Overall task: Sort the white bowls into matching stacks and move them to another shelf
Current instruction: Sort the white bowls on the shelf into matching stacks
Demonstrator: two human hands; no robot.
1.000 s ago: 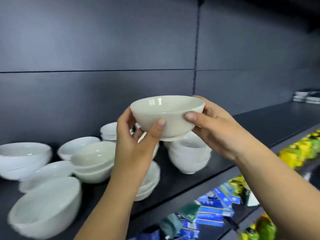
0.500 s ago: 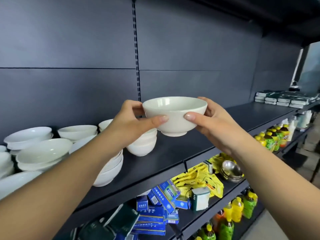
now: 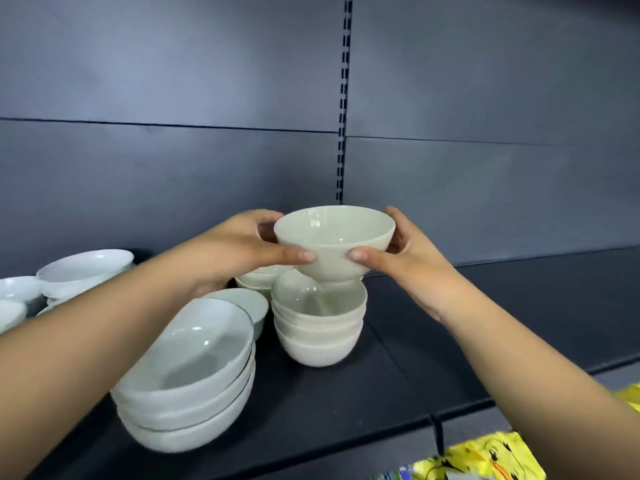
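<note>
I hold a small white bowl (image 3: 334,242) upright between both hands, my left hand (image 3: 242,247) on its left side and my right hand (image 3: 412,261) on its right. The bowl hovers just above a stack of three matching small bowls (image 3: 318,327) on the dark shelf (image 3: 519,306), its foot close to the top bowl's rim. A stack of three wider bowls (image 3: 187,382) stands at the front left. Behind my left hand another small stack (image 3: 256,277) is partly hidden.
More white bowls (image 3: 83,268) sit at the far left of the shelf, partly behind my left forearm. The shelf's right half is bare up to the grey back panel. Yellow packets (image 3: 485,455) lie on the shelf below, at the bottom right.
The view has swung back left and closer to the shelf. The held bowl has come down from open air to just above the stack of small bowls.
</note>
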